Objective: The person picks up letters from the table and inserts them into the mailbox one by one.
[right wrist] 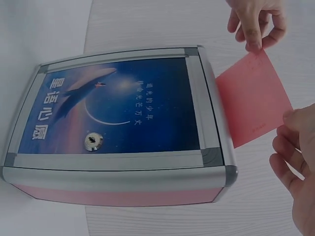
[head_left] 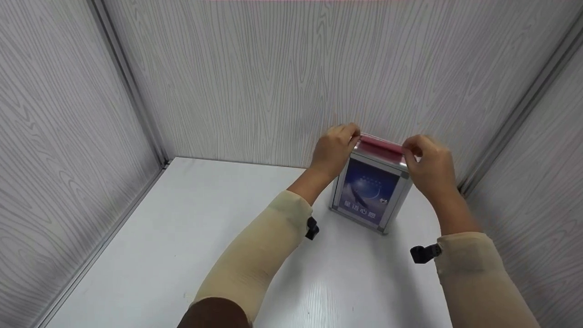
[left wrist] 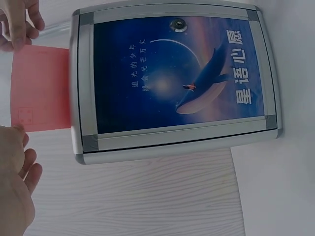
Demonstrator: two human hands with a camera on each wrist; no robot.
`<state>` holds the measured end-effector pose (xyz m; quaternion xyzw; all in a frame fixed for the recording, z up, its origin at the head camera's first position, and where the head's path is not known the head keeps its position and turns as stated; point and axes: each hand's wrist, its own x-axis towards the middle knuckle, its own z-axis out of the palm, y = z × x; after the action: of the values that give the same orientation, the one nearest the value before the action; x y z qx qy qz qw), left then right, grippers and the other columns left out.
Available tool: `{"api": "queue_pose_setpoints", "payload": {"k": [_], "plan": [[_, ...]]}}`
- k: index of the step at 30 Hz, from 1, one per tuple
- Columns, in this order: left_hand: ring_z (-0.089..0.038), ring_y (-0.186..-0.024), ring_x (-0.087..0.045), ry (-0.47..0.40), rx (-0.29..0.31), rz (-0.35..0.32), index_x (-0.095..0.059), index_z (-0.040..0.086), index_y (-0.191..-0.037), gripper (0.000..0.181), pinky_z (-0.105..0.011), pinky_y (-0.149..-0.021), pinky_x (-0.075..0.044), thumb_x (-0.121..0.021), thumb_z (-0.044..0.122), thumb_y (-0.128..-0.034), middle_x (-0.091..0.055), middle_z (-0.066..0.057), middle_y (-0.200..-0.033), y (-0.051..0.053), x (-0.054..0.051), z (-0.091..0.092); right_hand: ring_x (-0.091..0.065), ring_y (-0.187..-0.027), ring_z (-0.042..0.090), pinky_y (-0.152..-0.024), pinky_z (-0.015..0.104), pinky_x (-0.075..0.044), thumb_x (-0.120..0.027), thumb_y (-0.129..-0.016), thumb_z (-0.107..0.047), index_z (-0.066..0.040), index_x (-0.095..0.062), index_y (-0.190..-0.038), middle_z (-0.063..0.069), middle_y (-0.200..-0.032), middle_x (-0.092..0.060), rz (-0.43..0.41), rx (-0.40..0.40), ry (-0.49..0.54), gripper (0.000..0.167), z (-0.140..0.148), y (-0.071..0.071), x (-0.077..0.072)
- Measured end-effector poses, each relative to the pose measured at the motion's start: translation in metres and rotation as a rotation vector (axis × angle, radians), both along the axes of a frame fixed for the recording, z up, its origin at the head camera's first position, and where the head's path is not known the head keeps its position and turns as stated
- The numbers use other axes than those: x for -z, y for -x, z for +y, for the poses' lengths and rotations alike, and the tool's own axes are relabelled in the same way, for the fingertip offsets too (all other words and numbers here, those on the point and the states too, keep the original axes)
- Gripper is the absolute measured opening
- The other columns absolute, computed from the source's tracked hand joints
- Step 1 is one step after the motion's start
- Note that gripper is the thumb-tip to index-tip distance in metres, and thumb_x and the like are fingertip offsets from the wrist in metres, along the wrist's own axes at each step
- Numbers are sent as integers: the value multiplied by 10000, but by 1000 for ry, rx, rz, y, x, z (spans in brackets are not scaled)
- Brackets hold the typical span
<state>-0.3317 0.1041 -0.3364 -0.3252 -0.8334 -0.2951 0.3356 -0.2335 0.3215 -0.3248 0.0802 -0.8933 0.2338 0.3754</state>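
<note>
A metal-framed box (head_left: 369,191) stands upright on the white table, its front showing a blue picture of a whale and a keyhole lock (left wrist: 178,25). From its top sticks out a red paper (left wrist: 40,88), its lower edge hidden behind the box's top rim or inside it; I cannot tell which. My left hand (head_left: 334,148) pinches one upper corner of the paper between thumb and fingers. At the opposite upper corner, my right hand (head_left: 430,166) pinches the paper likewise, seen close in the right wrist view with the paper (right wrist: 253,98) held taut.
White wood-grain panels rise behind the table (head_left: 205,218), with a back wall (head_left: 255,82) close behind the box and side walls (head_left: 50,159) at left and right. Black wrist cameras (head_left: 423,253) sit on both sleeves.
</note>
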Motion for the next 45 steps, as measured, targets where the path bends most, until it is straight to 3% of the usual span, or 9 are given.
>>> {"api": "queue_pose_setpoints", "payload": {"k": [8, 15, 19, 23, 28, 34, 39, 45], "plan": [[-161, -981, -760, -3, -48, -26, -760, 140, -1097, 96, -271, -881, -618, -713, 215, -1062, -835, 37, -1080, 4, 21, 7, -750, -986, 398, -870, 549, -619, -702, -1030, -35, 6, -725, -1051, 220, -1036, -780, -31, 52, 28, 52, 2, 11, 21], [-232, -1363, -653, 55, -15, -103, -714, 145, -1303, 241, -334, -1204, -498, -568, 251, -1143, -784, 0, -1326, 1, 32, 5, -745, -1005, 434, -835, 544, -631, -704, -1038, -54, 28, -746, -1077, 248, -1053, -770, -14, 134, 49, 100, -3, 11, 33], [-277, -1486, -548, 116, -20, -191, -635, 178, -1453, 362, -420, -1272, -431, -482, 336, -1166, -649, -18, -1544, -2, 35, 5, -697, -1096, 442, -899, 552, -611, -691, -1064, -126, 39, -743, -1115, 242, -1168, -722, -15, 148, 41, 180, -1, 10, 38], [-292, -1587, -415, 175, -42, -310, -505, 277, -1598, 469, -495, -1302, -380, -418, 451, -1170, -427, -3, -1731, -3, 38, 5, -589, -1312, 447, -1080, 603, -530, -631, -1107, -276, -7, -739, -1216, 212, -1404, -632, -113, 162, 66, 309, 0, 10, 40], [-306, -1651, -312, 230, -72, -407, -317, 376, -1700, 558, -535, -1326, -335, -364, 534, -1166, -253, -5, -1810, -3, 39, 1, -451, -1466, 485, -1210, 683, -381, -530, -1136, -445, -67, -685, -1399, 205, -1626, -471, -273, 177, 49, 486, 0, 12, 41], [-357, -1645, -328, 237, -91, -429, -258, 366, -1717, 583, -570, -1310, -354, -336, 544, -1168, -228, -38, -1816, 0, 38, -7, -371, -1533, 524, -1255, 720, -283, -458, -1150, -496, -78, -567, -1539, 237, -1689, -382, -362, 170, 21, 582, -3, 15, 36], [-360, -1626, -353, 244, -130, -421, -280, 338, -1709, 578, -561, -1299, -373, -316, 542, -1169, -244, -56, -1807, 2, 35, -15, -180, -1618, 582, -1290, 773, -156, -376, -1155, -543, -85, -341, -1682, 304, -1755, -199, -500, 151, -25, 699, -10, 14, 24], [-348, -1653, -301, 289, -190, -395, -315, 322, -1688, 571, -542, -1328, -337, -321, 551, -1166, -223, -67, -1812, -3, 32, -25, 58, -1648, 594, -1255, 850, 7, -497, -1130, -479, -119, -282, -1712, 292, -1795, -44, -655, 124, -102, 718, -27, 3, 8]]}}
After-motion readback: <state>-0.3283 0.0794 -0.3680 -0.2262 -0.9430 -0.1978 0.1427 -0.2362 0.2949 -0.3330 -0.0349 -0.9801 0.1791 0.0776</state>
